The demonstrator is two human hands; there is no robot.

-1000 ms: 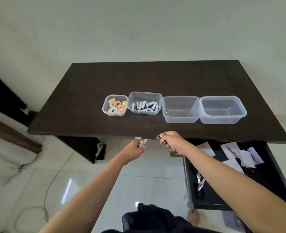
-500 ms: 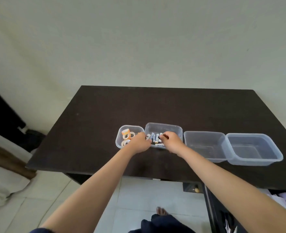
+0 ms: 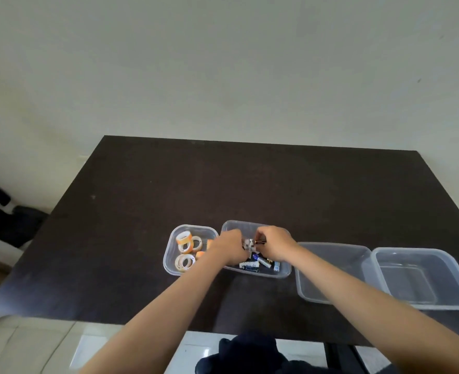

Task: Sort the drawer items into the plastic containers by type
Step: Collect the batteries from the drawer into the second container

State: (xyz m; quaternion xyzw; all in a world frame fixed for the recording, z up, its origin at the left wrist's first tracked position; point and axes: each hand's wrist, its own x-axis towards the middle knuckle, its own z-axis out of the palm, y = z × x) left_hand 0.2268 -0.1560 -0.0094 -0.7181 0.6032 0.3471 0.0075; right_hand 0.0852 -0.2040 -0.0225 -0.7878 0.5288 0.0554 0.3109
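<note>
Four clear plastic containers stand in a row on the dark table (image 3: 131, 238). The leftmost container (image 3: 169, 261) holds several tape rolls (image 3: 185, 242). The second container (image 3: 250, 223) holds several batteries (image 3: 252, 264). Both my hands are over this second container. My left hand (image 3: 229, 247) is closed on small batteries whose silver ends (image 3: 248, 242) stick out of the fingers. My right hand (image 3: 275, 245) pinches a dark battery (image 3: 260, 241) just above the pile. The drawer is out of view.
Two empty clear containers, one (image 3: 331, 263) beside the battery box and a larger one (image 3: 422, 276) at the right, touch each other. A plain wall rises behind the table. Tiled floor (image 3: 47, 344) and dark cloth (image 3: 247, 354) lie below the table's near edge.
Both hands rose from beside the open drawer, carrying batteries, to the second container. My head tilted up, so the drawer dropped out of view.
</note>
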